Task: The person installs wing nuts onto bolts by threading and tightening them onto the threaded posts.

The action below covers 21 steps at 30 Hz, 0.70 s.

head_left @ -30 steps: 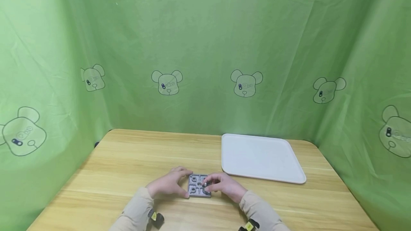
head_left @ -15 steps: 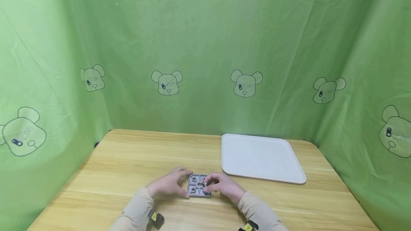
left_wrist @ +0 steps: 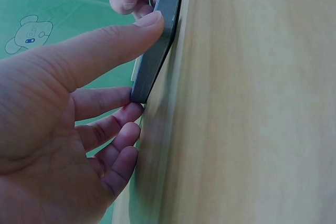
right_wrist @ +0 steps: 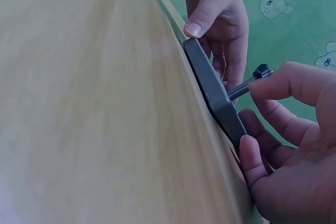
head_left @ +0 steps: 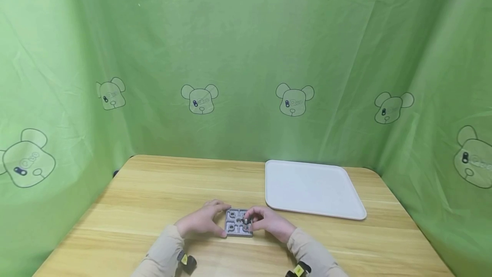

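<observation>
A square grey plate (head_left: 239,233) with several round recesses lies on the table, its side dark in the left wrist view (left_wrist: 155,59). From its face rises a threaded bolt (right_wrist: 240,89), carrying a black wing nut (right_wrist: 262,71) near its free end. My left hand (head_left: 200,220) grips the plate's left edge between thumb (left_wrist: 113,45) and fingers. At the right edge, my right hand (head_left: 270,224) has its thumb (right_wrist: 251,156) against the plate and other fingers curled behind it. Its index fingertip (right_wrist: 260,88) touches the bolt just by the wing nut.
A white tray (head_left: 313,188) lies behind and to the right of the plate on the wooden table (head_left: 173,183). Green cloth (head_left: 246,54) with bear drawings surrounds the back and both sides. Each sleeved wrist carries a black strapped device with a yellow label.
The right thumb has moved off the nut area to the plate's right edge, and the wing nut shows at a different angle. The left hand and the plate have stayed put.
</observation>
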Motion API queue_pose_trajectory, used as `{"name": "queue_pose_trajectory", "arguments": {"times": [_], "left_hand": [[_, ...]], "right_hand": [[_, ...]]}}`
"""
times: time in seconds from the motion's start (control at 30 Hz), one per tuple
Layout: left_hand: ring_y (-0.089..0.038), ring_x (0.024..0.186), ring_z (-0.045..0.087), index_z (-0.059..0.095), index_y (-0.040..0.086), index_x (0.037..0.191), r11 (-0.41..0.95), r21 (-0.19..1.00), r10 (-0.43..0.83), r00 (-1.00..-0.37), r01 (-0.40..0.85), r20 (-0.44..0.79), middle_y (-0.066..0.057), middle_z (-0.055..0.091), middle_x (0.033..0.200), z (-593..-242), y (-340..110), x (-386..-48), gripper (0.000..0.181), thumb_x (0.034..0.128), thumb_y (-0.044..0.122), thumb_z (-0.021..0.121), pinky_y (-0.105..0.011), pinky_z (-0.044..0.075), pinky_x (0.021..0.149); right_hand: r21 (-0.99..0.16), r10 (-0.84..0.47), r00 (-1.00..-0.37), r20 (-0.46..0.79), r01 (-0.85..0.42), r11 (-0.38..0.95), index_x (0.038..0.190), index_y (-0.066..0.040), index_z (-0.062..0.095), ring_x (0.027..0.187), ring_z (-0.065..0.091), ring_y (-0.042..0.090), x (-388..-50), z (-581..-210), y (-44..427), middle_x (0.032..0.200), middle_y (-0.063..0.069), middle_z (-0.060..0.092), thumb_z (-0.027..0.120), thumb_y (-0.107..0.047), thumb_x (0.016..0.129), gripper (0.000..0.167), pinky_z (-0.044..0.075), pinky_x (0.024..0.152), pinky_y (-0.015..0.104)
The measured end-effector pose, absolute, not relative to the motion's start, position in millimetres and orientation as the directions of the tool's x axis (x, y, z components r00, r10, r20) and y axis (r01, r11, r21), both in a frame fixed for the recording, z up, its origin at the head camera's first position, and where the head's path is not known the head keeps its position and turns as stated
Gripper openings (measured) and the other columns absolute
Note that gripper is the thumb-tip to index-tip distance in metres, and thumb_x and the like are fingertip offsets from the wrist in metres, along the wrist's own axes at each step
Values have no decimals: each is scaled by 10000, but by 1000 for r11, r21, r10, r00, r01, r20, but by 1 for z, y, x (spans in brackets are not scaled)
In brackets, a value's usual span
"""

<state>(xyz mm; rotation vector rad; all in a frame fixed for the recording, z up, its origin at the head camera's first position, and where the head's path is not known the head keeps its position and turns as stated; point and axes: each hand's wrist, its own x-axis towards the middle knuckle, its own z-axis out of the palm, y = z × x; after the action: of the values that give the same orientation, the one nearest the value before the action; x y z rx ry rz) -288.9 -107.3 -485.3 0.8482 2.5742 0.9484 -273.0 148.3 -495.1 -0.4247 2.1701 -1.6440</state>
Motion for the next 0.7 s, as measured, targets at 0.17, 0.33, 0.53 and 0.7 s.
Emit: {"name": "queue_pose_trajectory", "arguments": {"times": [0.17, 0.33, 0.53, 0.7], "left_hand": [[-388, 1360, 367, 454, 72, 1433, 612, 666, 606, -794, 427, -48, -159, 431, 1467, -485, -107, -289, 863, 696, 315, 833, -649, 301, 1128], [-384, 1352, 376, 457, 68, 1431, 608, 672, 606, -794, 424, -47, -157, 441, 1454, -484, -107, -288, 859, 697, 308, 833, -645, 302, 1130], [-378, 1348, 381, 458, 72, 1430, 608, 672, 607, -793, 422, -50, -147, 448, 1446, -485, -107, -288, 858, 697, 310, 834, -642, 307, 1129], [-379, 1352, 380, 455, 76, 1432, 612, 669, 607, -793, 423, -53, -144, 448, 1449, -485, -107, -288, 860, 698, 318, 833, -641, 309, 1128]], "right_hand": [[-958, -445, -884, -140, 8, 286, 1057, -9, 627, 981, 502, 180, -274, -494, 149, 1072, 64, 610, 608, -60, 777, 285, 387, 813, 287], [-958, -444, -887, -131, -2, 287, 1071, -6, 637, 958, 511, 170, -273, -494, 150, 1085, 74, 625, 603, -88, 798, 288, 418, 744, 258], [-953, -434, -889, -149, 12, 302, 1107, -26, 663, 1027, 515, 186, -271, -492, 150, 1153, 75, 631, 654, -120, 804, 317, 386, 804, 290], [-955, -444, -882, -157, 21, 296, 1125, -26, 684, 1059, 519, 198, -272, -492, 149, 1144, 53, 644, 687, -114, 803, 334, 352, 847, 308]]}}
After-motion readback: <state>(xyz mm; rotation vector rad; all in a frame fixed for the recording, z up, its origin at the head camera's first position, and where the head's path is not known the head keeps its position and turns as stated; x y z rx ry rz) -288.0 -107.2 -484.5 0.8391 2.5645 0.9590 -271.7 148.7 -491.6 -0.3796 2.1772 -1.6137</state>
